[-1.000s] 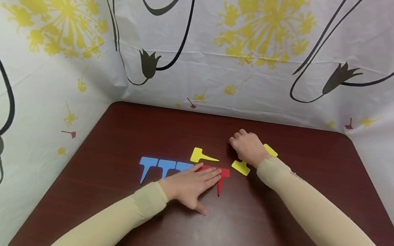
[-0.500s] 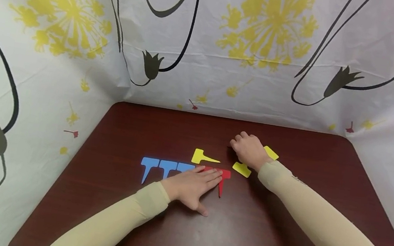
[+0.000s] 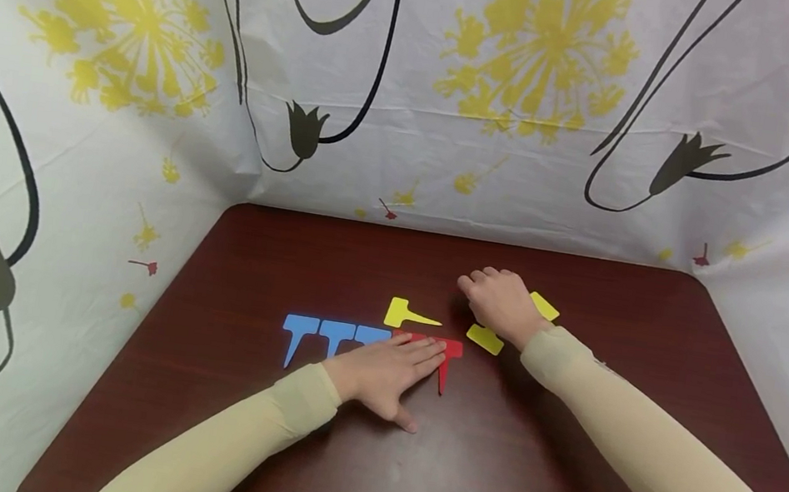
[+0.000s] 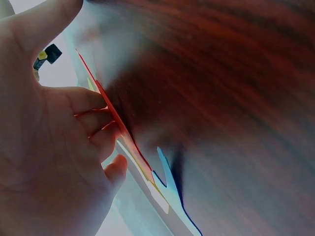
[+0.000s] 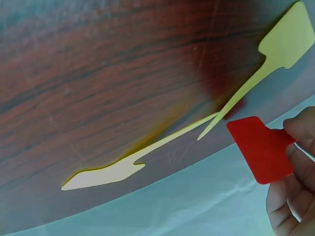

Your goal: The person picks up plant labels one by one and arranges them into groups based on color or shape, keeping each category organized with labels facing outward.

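Observation:
Three blue T-shaped tags (image 3: pixel 301 324) lie side by side in a row, with red tags (image 3: pixel 453 348) continuing it on the right. Across the row my left hand (image 3: pixel 380 374) rests with spread, straight fingers on the red tags, partly covering them and one blue tag. In the right wrist view my right hand (image 5: pixel 300 172) pinches a red tag (image 5: pixel 261 150) between thumb and fingers; the head view hides that tag. Two yellow tags (image 5: pixel 290 39) lie beneath and beside this hand, their stems crossing or touching. Another yellow tag (image 3: pixel 397 312) lies behind the row, its stem pointing right.
The dark wooden table (image 3: pixel 245 444) has rounded far corners. A patterned cloth (image 3: pixel 390 170) hangs behind it and along both sides. Both forearms reach in from the near edge.
The view has shifted slightly. My right hand has come a little nearer, while my left hand stays on the row.

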A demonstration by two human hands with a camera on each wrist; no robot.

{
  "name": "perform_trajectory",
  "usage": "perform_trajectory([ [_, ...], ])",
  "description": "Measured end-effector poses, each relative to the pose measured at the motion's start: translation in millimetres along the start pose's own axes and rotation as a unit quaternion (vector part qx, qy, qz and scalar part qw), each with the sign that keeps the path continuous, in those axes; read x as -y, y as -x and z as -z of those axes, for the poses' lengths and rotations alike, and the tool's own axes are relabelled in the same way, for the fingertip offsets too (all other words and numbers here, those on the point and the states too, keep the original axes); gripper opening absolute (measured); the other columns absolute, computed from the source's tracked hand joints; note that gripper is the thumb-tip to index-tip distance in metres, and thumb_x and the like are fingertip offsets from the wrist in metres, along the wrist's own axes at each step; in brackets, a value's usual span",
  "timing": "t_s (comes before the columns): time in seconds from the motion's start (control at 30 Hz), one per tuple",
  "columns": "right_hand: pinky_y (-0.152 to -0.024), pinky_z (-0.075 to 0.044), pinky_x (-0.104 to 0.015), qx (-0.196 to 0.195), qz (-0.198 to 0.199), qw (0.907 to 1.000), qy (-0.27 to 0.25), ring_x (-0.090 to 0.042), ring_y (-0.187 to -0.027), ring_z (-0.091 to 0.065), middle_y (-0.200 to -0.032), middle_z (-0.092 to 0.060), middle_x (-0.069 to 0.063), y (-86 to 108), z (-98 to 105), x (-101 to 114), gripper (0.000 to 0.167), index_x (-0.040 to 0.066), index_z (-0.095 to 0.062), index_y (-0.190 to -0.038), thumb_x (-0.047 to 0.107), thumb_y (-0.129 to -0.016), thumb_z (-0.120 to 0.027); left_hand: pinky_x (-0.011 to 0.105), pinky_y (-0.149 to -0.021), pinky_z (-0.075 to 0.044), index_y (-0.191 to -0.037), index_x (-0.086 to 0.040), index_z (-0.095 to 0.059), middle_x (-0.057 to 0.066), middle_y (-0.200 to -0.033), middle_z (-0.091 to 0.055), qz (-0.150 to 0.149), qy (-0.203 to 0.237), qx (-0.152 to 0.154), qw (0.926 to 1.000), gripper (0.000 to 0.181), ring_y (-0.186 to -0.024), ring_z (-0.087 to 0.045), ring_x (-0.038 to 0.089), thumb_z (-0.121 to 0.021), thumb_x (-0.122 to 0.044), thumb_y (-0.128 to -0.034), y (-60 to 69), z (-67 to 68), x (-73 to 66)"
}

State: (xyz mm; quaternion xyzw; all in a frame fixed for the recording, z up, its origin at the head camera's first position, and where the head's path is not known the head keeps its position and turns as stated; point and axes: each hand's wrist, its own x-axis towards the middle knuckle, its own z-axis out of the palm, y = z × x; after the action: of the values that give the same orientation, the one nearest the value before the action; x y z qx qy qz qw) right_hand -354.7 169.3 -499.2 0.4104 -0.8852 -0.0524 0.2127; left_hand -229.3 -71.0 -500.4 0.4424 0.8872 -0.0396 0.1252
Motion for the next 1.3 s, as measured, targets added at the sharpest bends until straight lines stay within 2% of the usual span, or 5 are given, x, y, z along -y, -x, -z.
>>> perform_trajectory([
  [0.3, -0.039, -0.041, -0.028, -0.020, -0.022, 0.9979, -0.057, -0.014, -0.050, -0.051, -0.066, -0.057, -0.002, 11.2, 17.2, 10.0, 0.013, 0.010, -0.063, -0.096, 0.008, -0.087, -0.072, 0.041, -0.123, -0.011, -0.163, -0.015, -0.017, 0.001, -0.168, -0.015, -0.001, 0.006, 0.006, 1.0000, 0.112, -0.153, -0.012, 0.019, -0.064, -0.075, -0.0794, -0.5, 2.5, 0.0],
  [0.57, -0.042, -0.038, -0.024, -0.029, -0.039, 0.9923, -0.114, -0.009, -0.049, -0.043, -0.065, -0.050, 0.006, 27.4, 29.9, 18.4, 0.022, 0.014, -0.055, -0.093, 0.012, -0.087, -0.077, 0.041, -0.123, -0.009, -0.162, -0.016, -0.020, 0.000, -0.168, -0.014, -0.001, 0.039, 0.019, 0.9991, 0.102, -0.154, -0.011, 0.017, -0.055, -0.074, -0.0858, -1.3, 7.8, 1.9],
  [0.9, -0.056, -0.055, -0.029, -0.047, 0.005, 0.9867, -0.156, -0.009, -0.063, -0.064, -0.089, -0.070, 0.001, 41.4, 39.3, 31.2, 0.039, 0.012, -0.069, -0.115, 0.012, -0.080, -0.085, 0.040, -0.123, -0.010, -0.163, -0.017, -0.018, 0.000, -0.168, -0.013, 0.005, 0.045, 0.020, 0.9988, 0.098, -0.154, -0.010, 0.017, -0.051, -0.072, -0.0888, -1.4, 6.9, 4.1],
  [1.1, -0.053, -0.054, -0.029, -0.059, 0.004, 0.9830, -0.174, -0.009, -0.061, -0.063, -0.091, -0.072, 0.001, 46.9, 40.7, 37.2, 0.033, 0.011, -0.073, -0.113, 0.010, -0.081, -0.083, 0.040, -0.123, -0.011, -0.162, -0.016, -0.019, 0.001, -0.168, -0.013, 0.005, 0.042, 0.018, 0.9989, 0.097, -0.154, -0.010, 0.018, -0.053, -0.070, -0.0892, -2.3, 7.3, 3.7],
  [1.3, -0.059, -0.056, -0.027, -0.036, -0.003, 0.9817, -0.187, -0.004, -0.067, -0.063, -0.090, -0.070, 0.006, 59.2, 41.2, 43.9, 0.030, 0.014, -0.074, -0.110, 0.009, -0.081, -0.082, 0.040, -0.123, -0.010, -0.162, -0.017, -0.019, 0.000, -0.168, -0.013, 0.006, 0.036, 0.019, 0.9992, 0.097, -0.154, -0.011, 0.017, -0.054, -0.069, -0.0892, -3.5, 6.4, 2.2],
])
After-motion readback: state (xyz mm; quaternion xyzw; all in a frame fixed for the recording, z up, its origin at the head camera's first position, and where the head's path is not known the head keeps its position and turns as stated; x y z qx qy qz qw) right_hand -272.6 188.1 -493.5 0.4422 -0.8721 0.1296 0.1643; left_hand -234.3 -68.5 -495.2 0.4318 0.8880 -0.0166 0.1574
